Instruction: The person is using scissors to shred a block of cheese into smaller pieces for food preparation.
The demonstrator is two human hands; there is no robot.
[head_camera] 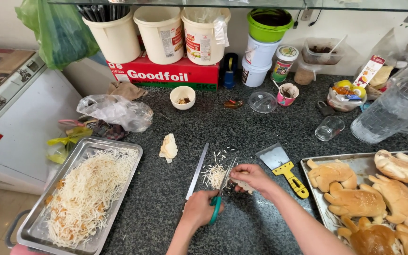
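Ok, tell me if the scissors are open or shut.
Open. The scissors in the left hand have their blades spread around the pale piece that the right hand holds.

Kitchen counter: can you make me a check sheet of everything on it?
Surface: dark speckled counter, crumbs under the hands.
Job's things: scissors, pale piece, small shred pile, long knife.
Clutter: tray of shreds, bread tray, scraper, tubs, jug, glass.
Grips: left hand shut on scissors; right hand shut on pale piece.
Cables: two dark cords by the wall.
Surroundings: white cabinet at left.
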